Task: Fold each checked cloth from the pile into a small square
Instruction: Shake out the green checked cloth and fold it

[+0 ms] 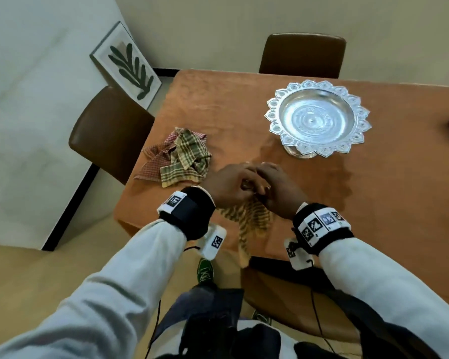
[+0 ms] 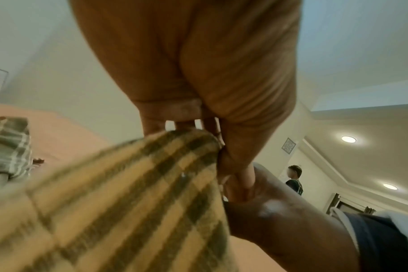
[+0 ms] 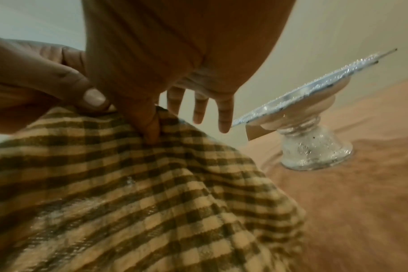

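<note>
A yellow-and-brown checked cloth [image 1: 246,221] hangs from both hands over the table's near edge. My left hand [image 1: 228,183] and right hand [image 1: 278,190] meet above it, each pinching its top edge. In the left wrist view the left hand [image 2: 212,139] pinches the checked cloth [image 2: 119,198] beside the right hand [image 2: 268,202]. The right wrist view has the right hand [image 3: 151,127] pinching the checked cloth [image 3: 138,193] with its other fingers spread, and the left hand [image 3: 58,84] gripping next to it. A pile of checked cloths [image 1: 178,158], red and green, lies crumpled at the table's left.
A silver footed bowl [image 1: 318,116] stands on the wooden table [image 1: 373,190] at the back right. Brown chairs stand at the left [image 1: 109,130] and far side [image 1: 302,54]. A framed leaf picture [image 1: 126,64] leans on the wall. A person [image 2: 294,179] stands far off.
</note>
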{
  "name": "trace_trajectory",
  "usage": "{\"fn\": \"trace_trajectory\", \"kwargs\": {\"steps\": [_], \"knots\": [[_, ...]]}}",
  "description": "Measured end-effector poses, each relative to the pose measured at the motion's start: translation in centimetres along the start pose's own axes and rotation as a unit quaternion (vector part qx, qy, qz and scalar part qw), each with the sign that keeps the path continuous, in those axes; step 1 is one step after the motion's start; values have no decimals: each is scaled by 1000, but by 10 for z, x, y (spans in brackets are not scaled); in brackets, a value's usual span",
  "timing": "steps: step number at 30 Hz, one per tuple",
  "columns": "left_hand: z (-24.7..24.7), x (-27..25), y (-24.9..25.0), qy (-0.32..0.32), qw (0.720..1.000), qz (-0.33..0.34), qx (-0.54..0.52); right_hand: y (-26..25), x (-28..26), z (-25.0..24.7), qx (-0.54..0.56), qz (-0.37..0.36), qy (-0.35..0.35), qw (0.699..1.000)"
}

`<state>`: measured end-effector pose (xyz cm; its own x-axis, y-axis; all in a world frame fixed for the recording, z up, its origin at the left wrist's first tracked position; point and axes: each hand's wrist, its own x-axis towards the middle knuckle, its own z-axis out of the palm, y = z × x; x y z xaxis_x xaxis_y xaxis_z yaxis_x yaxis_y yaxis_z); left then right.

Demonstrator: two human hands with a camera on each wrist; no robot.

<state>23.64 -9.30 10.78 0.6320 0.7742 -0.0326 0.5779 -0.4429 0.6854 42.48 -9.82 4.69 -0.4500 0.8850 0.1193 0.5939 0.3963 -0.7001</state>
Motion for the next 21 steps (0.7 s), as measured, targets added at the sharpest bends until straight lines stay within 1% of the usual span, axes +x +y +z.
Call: {"fn": "trace_trajectory", "kwargs": {"steps": [2, 4, 6, 8, 10, 11, 12, 13, 14, 15, 16, 17, 19, 20, 21], "knots": [[-2, -1, 6, 13, 1000, -15, -19, -2, -9, -13, -23, 7, -38, 999], [-8, -1, 7, 44, 998, -37, -39, 0, -16, -25, -7, 32, -32, 999], [-14, 1, 3, 85, 993, -71, -35, 3, -19, -37, -3, 74, -14, 997], [-19, 3, 0, 111, 985, -128, -36, 3, -19, -49, -25, 115, 18, 993], [-19, 6, -2, 132, 969, -198, -74, 4, -20, -53, -69, 152, 24, 986], [-18, 8, -3, 149, 958, -222, -99, 5, -21, -55, -94, 165, 6, 982], [-16, 10, -4, 169, 952, -232, -108, 4, -22, -55, -118, 174, -34, 977], [-15, 11, -4, 179, 953, -228, -90, 3, -24, -55, -142, 176, -93, 970], [-13, 11, -4, 176, 958, -216, -73, 0, -26, -55, -157, 168, -148, 962], [-10, 12, -3, 162, 962, -206, -76, -4, -27, -55, -151, 158, -176, 960], [-8, 11, -1, 145, 967, -189, -95, -8, -28, -53, -119, 143, -168, 968], [-6, 11, 0, 128, 970, -173, -114, -13, -27, -51, -73, 128, -135, 980], [-3, 10, 5, 116, 971, -153, -143, -18, -22, -44, -22, 90, -26, 995], [-3, 10, 7, 114, 969, -145, -166, -17, -19, -41, -4, 71, 19, 997], [-3, 9, 11, 111, 967, -137, -185, -16, -16, -38, 14, 58, 49, 997]]}}
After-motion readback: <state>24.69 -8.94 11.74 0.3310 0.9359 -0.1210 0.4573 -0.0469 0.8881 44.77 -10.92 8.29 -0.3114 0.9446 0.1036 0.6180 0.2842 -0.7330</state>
